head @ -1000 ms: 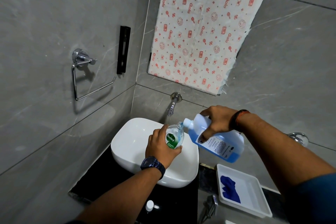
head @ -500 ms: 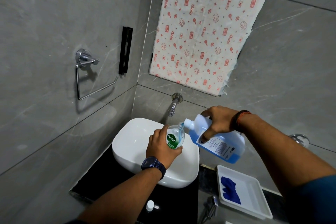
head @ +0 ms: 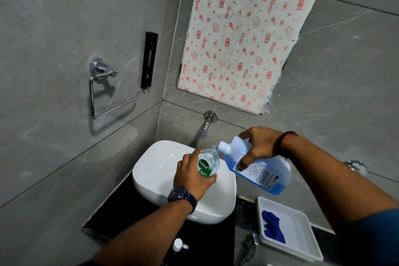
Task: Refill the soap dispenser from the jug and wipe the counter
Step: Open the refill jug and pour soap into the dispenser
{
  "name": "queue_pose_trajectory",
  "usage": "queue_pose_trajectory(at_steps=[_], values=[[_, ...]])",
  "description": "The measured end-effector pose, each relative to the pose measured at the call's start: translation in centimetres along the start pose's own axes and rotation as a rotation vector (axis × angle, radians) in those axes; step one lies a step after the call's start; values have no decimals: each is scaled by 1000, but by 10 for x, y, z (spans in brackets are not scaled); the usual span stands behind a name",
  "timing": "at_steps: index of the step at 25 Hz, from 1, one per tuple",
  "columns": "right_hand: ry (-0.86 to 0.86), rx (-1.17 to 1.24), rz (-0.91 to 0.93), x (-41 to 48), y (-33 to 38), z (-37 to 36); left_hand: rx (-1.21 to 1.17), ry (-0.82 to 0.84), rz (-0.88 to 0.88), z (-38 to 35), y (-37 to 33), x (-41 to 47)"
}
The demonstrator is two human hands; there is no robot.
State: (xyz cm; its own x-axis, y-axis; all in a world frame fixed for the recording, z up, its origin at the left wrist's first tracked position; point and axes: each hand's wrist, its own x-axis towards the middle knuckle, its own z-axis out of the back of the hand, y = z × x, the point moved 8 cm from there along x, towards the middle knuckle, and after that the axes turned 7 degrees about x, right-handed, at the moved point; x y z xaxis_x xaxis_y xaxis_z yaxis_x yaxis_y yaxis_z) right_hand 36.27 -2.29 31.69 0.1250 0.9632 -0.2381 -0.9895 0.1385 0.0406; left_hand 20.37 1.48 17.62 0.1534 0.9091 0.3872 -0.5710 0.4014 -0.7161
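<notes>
Left hand (head: 190, 176) wrapped around clear Dettol soap dispenser bottle (head: 207, 163), green label facing camera, bottle held over white basin (head: 155, 170) and tipped slightly toward the right. Pump top off; a white pump head (head: 178, 244) lies on the black counter (head: 129, 211) in front of the basin. Right hand (head: 260, 143) clamped on the handle end of a translucent refill jug (head: 262, 170), jug tilted spout-down to the left, its open white neck at the mouth of the dispenser bottle; whether neck and mouth touch, cannot tell. Blue liquid pooled along the jug's lower side. A little clear-bluish liquid visible inside the dispenser bottle. Dark watch (head: 182, 197) on left wrist; thread band (head: 287, 141) on right wrist. Chrome wall tap (head: 206, 124) sits just behind and above the bottle. White tray (head: 306, 233) on the counter right of the basin, holding a folded blue cloth (head: 273, 228). Chrome towel ring (head: 103, 90) on left wall.
</notes>
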Motion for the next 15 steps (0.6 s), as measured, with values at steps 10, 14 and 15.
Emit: queue_pose_trajectory(at_steps=[10, 14, 15], values=[[4, 10, 12, 3, -2, 0, 8, -3, -4, -2, -1, 2], [4, 11, 5, 4, -4, 0, 11, -4, 0, -3, -1, 3], [7, 11, 4, 4, -5, 0, 12, -3, 0, -3, -1, 3]])
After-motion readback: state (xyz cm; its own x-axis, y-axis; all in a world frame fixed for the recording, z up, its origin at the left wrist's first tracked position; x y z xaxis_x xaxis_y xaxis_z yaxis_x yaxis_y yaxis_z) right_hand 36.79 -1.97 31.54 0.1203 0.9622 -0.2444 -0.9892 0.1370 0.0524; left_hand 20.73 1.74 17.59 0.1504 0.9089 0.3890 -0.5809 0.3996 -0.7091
